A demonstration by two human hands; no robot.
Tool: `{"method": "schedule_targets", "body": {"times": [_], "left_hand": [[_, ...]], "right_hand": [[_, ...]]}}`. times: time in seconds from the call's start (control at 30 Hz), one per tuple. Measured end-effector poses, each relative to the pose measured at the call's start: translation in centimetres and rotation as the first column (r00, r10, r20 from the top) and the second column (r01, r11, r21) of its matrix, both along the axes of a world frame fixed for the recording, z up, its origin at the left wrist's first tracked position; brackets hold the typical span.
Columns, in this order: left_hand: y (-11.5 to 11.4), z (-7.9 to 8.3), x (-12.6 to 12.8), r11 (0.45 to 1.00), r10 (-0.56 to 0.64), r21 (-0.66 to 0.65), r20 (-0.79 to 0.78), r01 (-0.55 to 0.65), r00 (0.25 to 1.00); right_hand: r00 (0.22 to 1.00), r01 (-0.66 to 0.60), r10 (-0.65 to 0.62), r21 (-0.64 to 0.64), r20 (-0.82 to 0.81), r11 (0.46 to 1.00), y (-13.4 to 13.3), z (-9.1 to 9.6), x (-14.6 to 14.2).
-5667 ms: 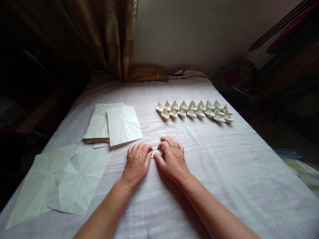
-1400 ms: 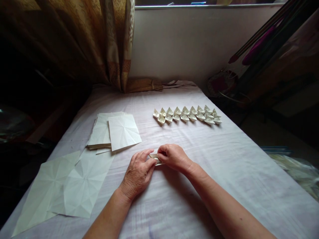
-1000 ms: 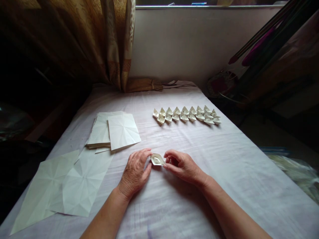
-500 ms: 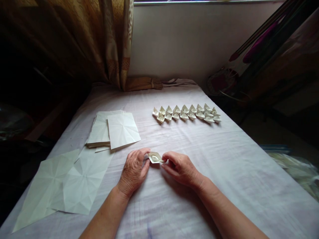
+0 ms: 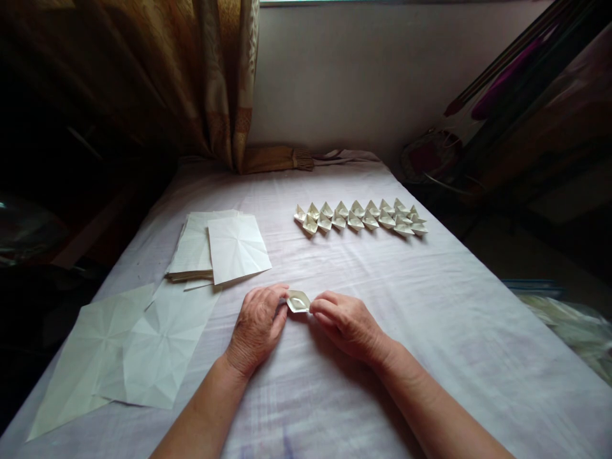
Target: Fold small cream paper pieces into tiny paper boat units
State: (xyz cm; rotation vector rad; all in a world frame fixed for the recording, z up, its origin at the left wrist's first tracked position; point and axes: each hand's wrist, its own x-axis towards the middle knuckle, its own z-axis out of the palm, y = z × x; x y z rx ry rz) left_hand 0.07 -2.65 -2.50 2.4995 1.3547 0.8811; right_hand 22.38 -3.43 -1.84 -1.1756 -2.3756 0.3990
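Observation:
Between my two hands is a small folded paper boat (image 5: 299, 301), pale cream, its hollow facing up. My left hand (image 5: 258, 322) pinches its left end between thumb and fingers. At the boat's right tip, my right hand (image 5: 347, 324) has thumb and forefinger closed on the paper. Beyond them, two rows of similar folded paper boats (image 5: 356, 218) stand side by side on the cloth, their points upward.
A stack of creased paper sheets (image 5: 194, 245) lies left of centre, one sheet (image 5: 239, 247) resting partly on it. Loose creased sheets (image 5: 155, 354) spread nearer on the left. A white cloth (image 5: 406, 331) covers the table; a gold curtain (image 5: 224, 83) hangs at its back left.
My right fingers have closed in more tightly at the boat's right tip. The boat has turned slightly in my hands. The whole view has shifted a little.

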Motion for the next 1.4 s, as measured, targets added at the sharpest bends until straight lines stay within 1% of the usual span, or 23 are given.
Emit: {"method": "schedule_targets", "body": {"times": [0.27, 0.37, 0.53, 0.7, 0.83, 1.07, 1.2, 1.4], "left_hand": [[0.0, -0.3, 0.0, 1.000, -0.001, 0.027, -0.012, 0.002, 1.000], [0.0, -0.3, 0.1, 0.999, 0.000, 0.047, -0.021, 0.001, 1.000], [0.1, -0.4, 0.0, 1.000, 0.016, 0.023, -0.014, -0.016, 1.000], [0.1, -0.6, 0.0, 0.999, 0.025, 0.020, -0.013, -0.025, 1.000], [0.0, -0.6, 0.0, 0.999, 0.022, 0.035, -0.006, -0.022, 1.000], [0.0, -0.3, 0.1, 0.999, -0.011, 0.044, 0.005, 0.011, 1.000], [0.0, -0.3, 0.1, 0.998, -0.005, 0.066, 0.019, 0.003, 1.000], [0.0, -0.2, 0.0, 0.999, 0.002, 0.035, 0.016, -0.003, 1.000]], "right_hand": [[0.997, -0.032, 0.025, 0.097, 0.075, 0.995, -0.2, 0.2, -0.1], [0.997, -0.014, 0.007, 0.094, 0.077, 0.995, -0.1, 0.0, -0.2], [1.000, 0.019, -0.021, 0.080, 0.018, 0.997, 0.0, -0.1, -0.2], [0.998, 0.060, -0.063, 0.085, 0.031, 0.995, -0.1, -0.1, -0.4], [0.999, 0.049, -0.050, 0.092, 0.006, 0.995, -0.1, -0.3, -0.4], [0.996, 0.076, -0.071, 0.109, -0.047, 0.991, 0.0, -1.0, -0.2], [0.997, 0.071, -0.069, 0.104, -0.021, 0.992, 0.0, -0.9, -0.2], [0.998, 0.060, -0.059, 0.108, -0.019, 0.992, 0.1, -0.7, -0.1]]}}
